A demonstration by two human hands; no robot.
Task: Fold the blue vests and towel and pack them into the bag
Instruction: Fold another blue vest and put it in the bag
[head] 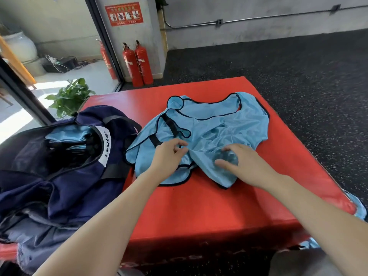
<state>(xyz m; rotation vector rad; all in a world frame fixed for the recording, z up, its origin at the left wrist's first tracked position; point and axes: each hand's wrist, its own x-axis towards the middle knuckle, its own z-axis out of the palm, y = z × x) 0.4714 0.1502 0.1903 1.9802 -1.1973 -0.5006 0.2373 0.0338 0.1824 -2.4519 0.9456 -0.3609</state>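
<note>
- A light blue vest (209, 132) with black trim is lying crumpled on a red padded block (199, 206), spreading across the far middle of its top.
- The left hand (169, 154) is resting on the near left part of the vest, its fingers curling in and gathering a bit of the cloth by the black edging.
- The right hand (243, 162) is sitting on the near right part of the vest, fingers bent and bunching a fold of the fabric under them, thumb sticking out toward the left.
- Both forearms are reaching in from the near edge, the two hands lying near each other but not touching.
- A dark navy bag (65, 172) is slumping open at the left, partly on the left edge of the block and just beside the vest.
- Inside the bag's mouth, folded light blue cloth (67, 134) is showing; whether it is vests or the towel cannot be told.
- More light blue fabric (356, 206) is hanging off the near right corner of the block, mostly out of sight.
- Two red fire extinguishers (137, 64) are standing against a grey pillar at the far left, under a red poster (124, 13).
- A green potted plant (69, 96) is sitting on the floor beyond the bag, at the far left.
- Dark speckled flooring (298, 76) is stretching away to the right and far side.
</note>
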